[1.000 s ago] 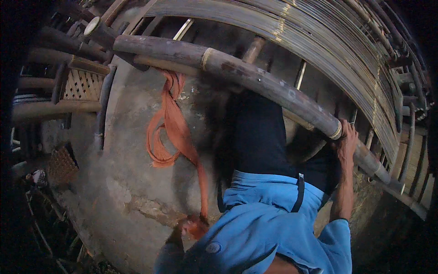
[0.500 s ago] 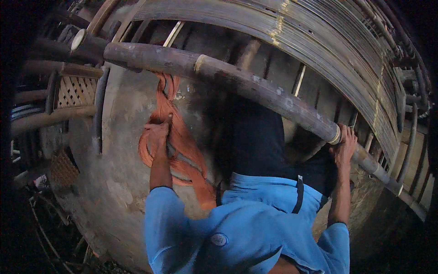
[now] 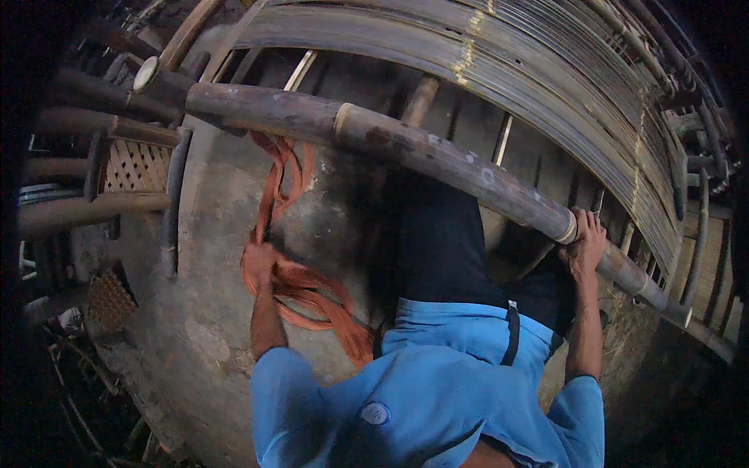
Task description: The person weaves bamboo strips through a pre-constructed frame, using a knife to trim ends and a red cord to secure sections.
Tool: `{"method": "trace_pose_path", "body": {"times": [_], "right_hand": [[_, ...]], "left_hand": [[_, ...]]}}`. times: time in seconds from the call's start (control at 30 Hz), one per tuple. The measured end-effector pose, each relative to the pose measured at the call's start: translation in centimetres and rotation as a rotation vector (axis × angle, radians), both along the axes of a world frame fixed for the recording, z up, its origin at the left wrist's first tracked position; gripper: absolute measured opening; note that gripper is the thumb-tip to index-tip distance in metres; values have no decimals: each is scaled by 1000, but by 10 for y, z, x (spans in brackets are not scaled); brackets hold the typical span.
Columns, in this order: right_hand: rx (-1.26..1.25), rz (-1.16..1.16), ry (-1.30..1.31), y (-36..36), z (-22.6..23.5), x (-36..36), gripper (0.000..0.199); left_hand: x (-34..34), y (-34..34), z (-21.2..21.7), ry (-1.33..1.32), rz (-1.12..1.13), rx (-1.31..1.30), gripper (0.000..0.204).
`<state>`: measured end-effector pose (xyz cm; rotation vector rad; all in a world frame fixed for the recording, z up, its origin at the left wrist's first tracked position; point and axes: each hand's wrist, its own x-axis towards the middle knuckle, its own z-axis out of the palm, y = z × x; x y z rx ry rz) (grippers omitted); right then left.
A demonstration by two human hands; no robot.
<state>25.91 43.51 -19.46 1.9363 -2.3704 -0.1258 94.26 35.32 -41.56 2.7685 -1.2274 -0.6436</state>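
Note:
A long bundle of orange-red yarn [image 3: 303, 281] hangs below the left part of a thick bamboo pole [image 3: 445, 154]. Its strands are looped and twisted, and its lower end trails toward my left side. My left hand [image 3: 260, 261] is closed around the bundle about midway, with the fingers partly hidden by the back of the hand. At the pole's right part, my right hand [image 3: 585, 240] grips the bamboo beside a pale joint ring, its fingers wrapped over the top. The yarn's upper end disappears behind the pole.
Beyond the pole lies a slatted bamboo platform [image 3: 390, 35]. A lattice panel [image 3: 139, 165] stands at the left, with a woven basket [image 3: 111, 300] below it. Grey ground [image 3: 203, 327] spreads under the yarn. My legs [image 3: 438, 242] are beneath the pole.
My left hand has moved down toward me with the yarn, and the upper strands have spread into an open loop. My right hand has stayed on the pole.

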Motion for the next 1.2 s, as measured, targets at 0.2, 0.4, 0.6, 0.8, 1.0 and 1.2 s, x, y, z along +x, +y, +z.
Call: {"method": "trace_pose_path", "body": {"times": [0.2, 0.4, 0.6, 0.8, 1.0, 1.2], "right_hand": [[-72, 27, -67, -6, -25, 7, 70], [-5, -12, -67, 0, -8, 13, 72], [-90, 48, -48, 6, -35, -7, 74], [-26, -35, -15, 3, -21, -9, 76], [191, -131, -150, -5, -21, 2, 69], [124, -116, -57, 9, -17, -10, 58]], "left_hand": [[265, 209, 29, -527, 314, -50, 57], [310, 316, 71, -29, 60, -551, 48], [321, 193, 138, -100, 277, -813, 43], [290, -63, 247, 126, 195, -1120, 42], [240, -293, 411, 397, -5, -1191, 45], [43, -352, 360, 400, -556, -780, 41]]}}
